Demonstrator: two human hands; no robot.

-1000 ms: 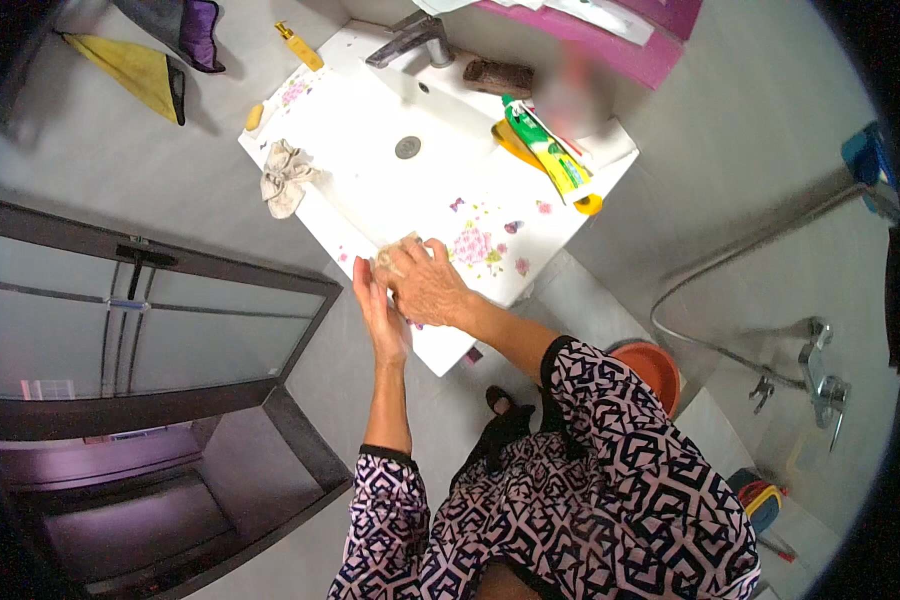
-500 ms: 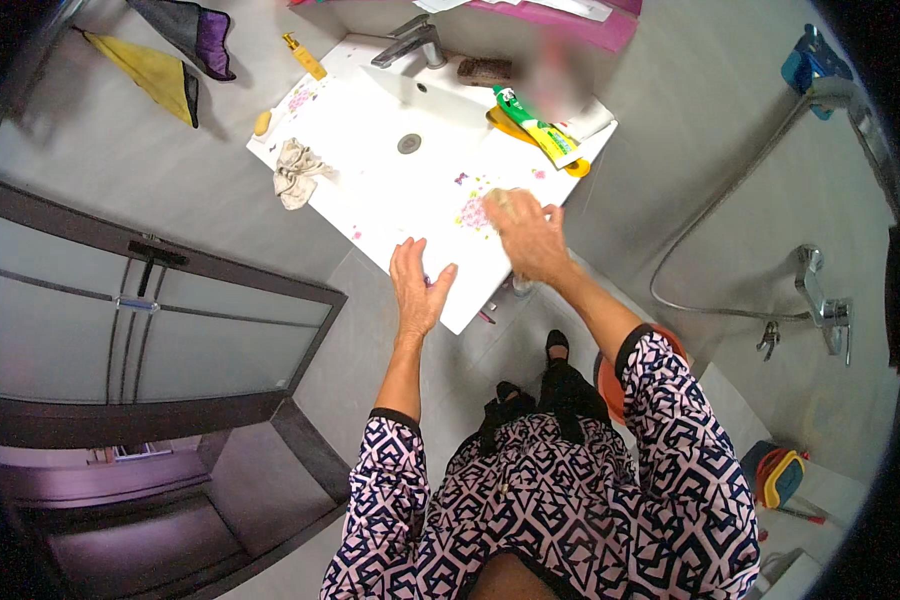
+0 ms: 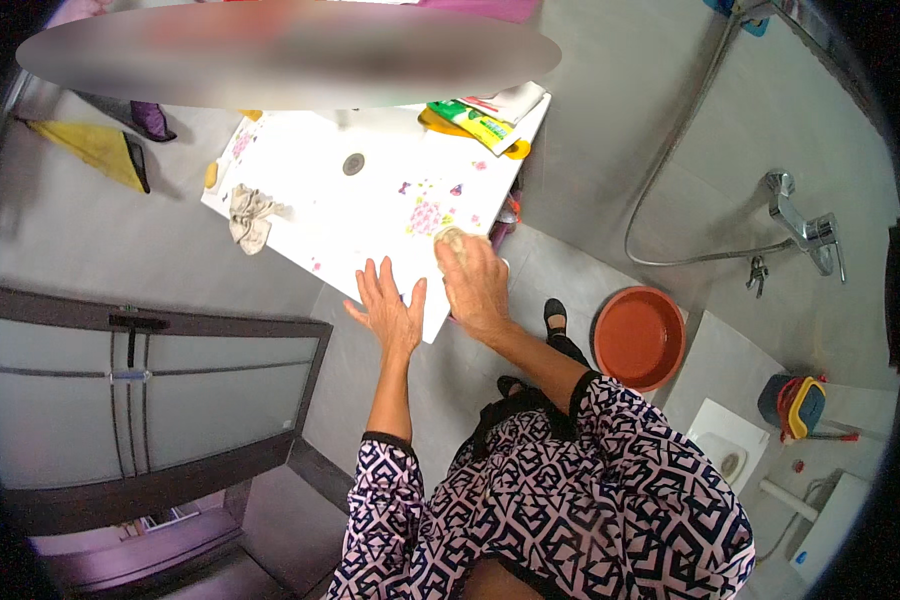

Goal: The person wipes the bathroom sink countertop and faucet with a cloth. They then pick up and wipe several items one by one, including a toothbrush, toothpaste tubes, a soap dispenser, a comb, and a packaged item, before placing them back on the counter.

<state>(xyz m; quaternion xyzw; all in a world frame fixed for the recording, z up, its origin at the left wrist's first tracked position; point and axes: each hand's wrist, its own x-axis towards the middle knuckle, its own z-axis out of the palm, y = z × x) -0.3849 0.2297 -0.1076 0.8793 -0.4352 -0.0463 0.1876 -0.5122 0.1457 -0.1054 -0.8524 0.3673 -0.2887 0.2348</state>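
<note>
A white washbasin point(image 3: 315, 215) with printed pink flowers stands in front of me, its round drain point(image 3: 353, 163) toward the far side. My right hand point(image 3: 475, 285) presses a pale yellowish sponge point(image 3: 452, 238) against the near right part of its top, beside the flower print. The fingers cover most of the sponge, so its full shape is hidden. At the front edge my left hand point(image 3: 390, 305) rests with fingers spread, holding nothing. A crumpled beige cloth point(image 3: 251, 218) hangs over the basin's left edge. Close to the left corner lies a yellow soap bar point(image 3: 211, 175).
A green and yellow tube point(image 3: 482, 127) lies at the right back. Yellow point(image 3: 95, 150) and purple point(image 3: 152, 120) cloths hang at left. On the floor sits an orange-brown tub point(image 3: 640, 338); a shower hose and mixer tap point(image 3: 805, 220) are on the right. The far top is blurred.
My right hand has moved the sponge nearer, toward the basin's front right edge. The left hand's fingers have spread wider. The view has shifted, bringing the whole tub into sight.
</note>
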